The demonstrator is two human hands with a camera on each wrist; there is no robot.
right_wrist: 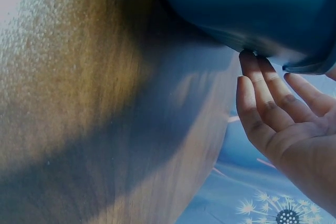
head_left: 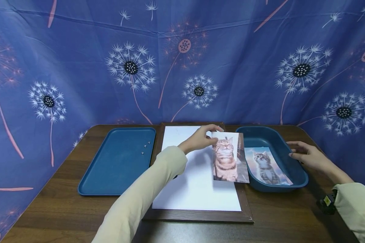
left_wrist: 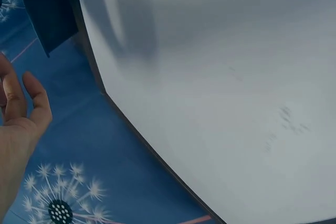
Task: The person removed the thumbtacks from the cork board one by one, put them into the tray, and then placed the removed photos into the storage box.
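Note:
My left hand pinches a cat photo at its upper left edge, the thumb in front. The photo shows an orange tabby with closed eyes and hangs over the right part of a white board with a dark wooden frame. In the left wrist view that hand is at the left edge, and the photo is hidden. My right hand is at the right side of a blue tub, its extended fingertips against the outer wall in the right wrist view. Inside the tub lies a grey kitten photo.
A flat blue tray lies left of the board, with several tiny shiny pieces near its right side. All stand on a dark wooden table. Behind hangs a blue dandelion-print cloth.

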